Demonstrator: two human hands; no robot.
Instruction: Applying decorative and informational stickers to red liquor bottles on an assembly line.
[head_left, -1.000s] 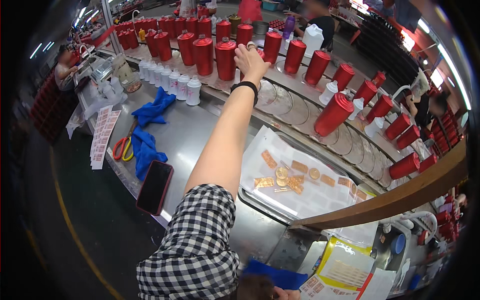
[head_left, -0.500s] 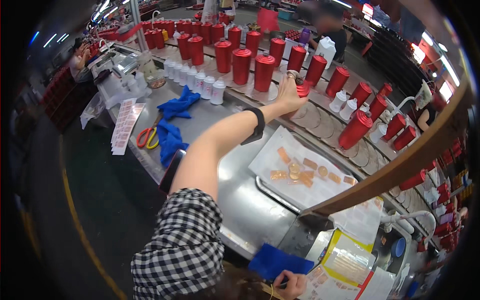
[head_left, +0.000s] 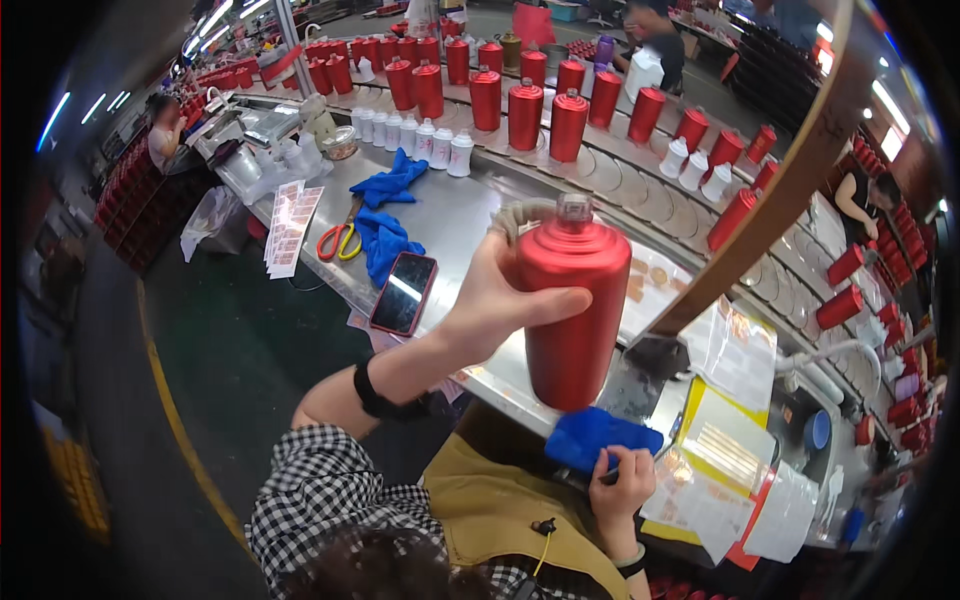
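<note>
My left hand (head_left: pixel 490 305) grips a shiny red bottle (head_left: pixel 578 330) with a ridged shoulder and a short clear neck. The bottle is held nearly upright above the front edge of the metal table, my thumb across its near side. Lower down, my right hand (head_left: pixel 622 488) has its fingers curled in at the edge of a blue cloth (head_left: pixel 590 438); whatever may be between them I cannot make out. Right of that hand lie clear and yellow-edged sheets (head_left: pixel 725 450) bearing small gold-coloured labels.
A conveyor (head_left: pixel 620 195) with red and white bottles runs behind the table. A wooden bar (head_left: pixel 760 200) slants across the right. On the left are a phone (head_left: pixel 404 293), scissors (head_left: pixel 338 243), blue cloths (head_left: pixel 388 245) and printed sheets (head_left: pixel 294 225). A sink (head_left: pixel 800 400) stands right.
My left hand has drawn back from the conveyor, bringing the red bottle close in front of me. My right hand stays by the blue cloth. The view has shifted, showing the phone fully.
</note>
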